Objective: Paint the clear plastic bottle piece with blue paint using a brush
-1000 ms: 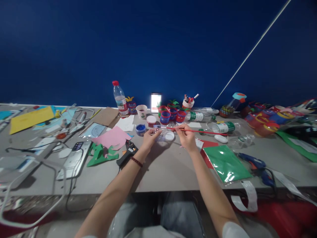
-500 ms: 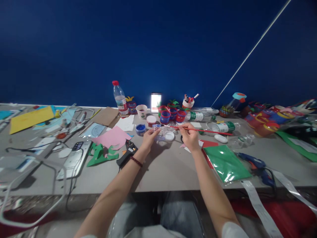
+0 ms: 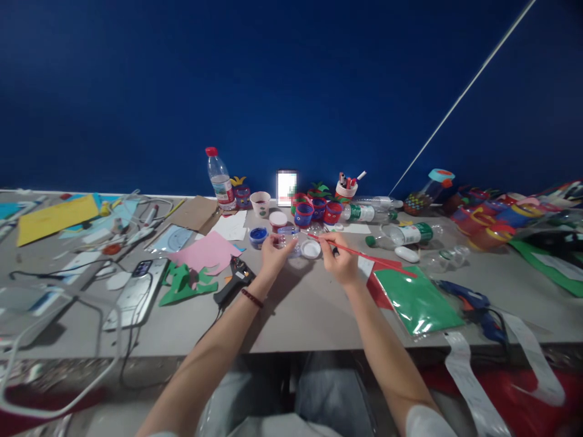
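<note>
My left hand is closed around a clear plastic piece, which looks like a cut bottle section with blue along its upper part. A long red paintbrush is pinched in my right hand, its tip end pointing left toward the plastic piece. Whether the tip touches the plastic is too small to tell. Just left of the piece stands an open jar of blue paint. A white lid lies between my hands. Behind them are a white-lidded jar and several small painted cups.
A black glue gun lies beside my left forearm, near green paper scraps and a phone. On the right are a green packet, a blue glue gun and plastic bottles. A lit screen stands against the blue wall.
My right hand has moved slightly left and down, and the brush now slopes more steeply, its handle end lower. The plastic piece has shifted slightly in my left hand.
</note>
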`<state>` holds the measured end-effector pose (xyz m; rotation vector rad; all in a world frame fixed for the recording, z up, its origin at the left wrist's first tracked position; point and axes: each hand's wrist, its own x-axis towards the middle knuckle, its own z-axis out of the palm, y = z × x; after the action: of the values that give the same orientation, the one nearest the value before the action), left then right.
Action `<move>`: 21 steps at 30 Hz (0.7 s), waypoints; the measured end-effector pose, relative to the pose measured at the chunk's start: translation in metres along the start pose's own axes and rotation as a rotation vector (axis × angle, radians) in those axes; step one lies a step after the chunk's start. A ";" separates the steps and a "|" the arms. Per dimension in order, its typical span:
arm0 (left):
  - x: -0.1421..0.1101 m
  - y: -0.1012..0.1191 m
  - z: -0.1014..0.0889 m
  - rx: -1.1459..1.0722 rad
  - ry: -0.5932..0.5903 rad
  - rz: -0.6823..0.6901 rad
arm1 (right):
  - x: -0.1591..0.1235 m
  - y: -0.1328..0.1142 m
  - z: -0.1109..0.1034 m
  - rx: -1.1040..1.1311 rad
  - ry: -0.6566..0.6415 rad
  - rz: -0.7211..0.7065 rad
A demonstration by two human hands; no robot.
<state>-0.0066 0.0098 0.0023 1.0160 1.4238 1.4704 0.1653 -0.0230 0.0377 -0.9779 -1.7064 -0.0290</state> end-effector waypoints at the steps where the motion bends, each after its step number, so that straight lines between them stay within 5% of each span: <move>1: 0.000 -0.001 0.000 0.019 0.019 0.003 | 0.000 -0.003 0.002 -0.010 0.002 -0.045; 8: -0.001 -0.002 0.001 0.049 0.063 -0.005 | -0.005 -0.013 0.016 -0.010 -0.012 -0.221; 21: 0.001 -0.008 0.002 0.092 0.028 0.078 | -0.005 -0.025 0.020 0.082 0.001 -0.279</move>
<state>-0.0049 0.0115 -0.0059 1.1230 1.4990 1.4915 0.1339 -0.0329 0.0365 -0.6742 -1.8176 -0.1401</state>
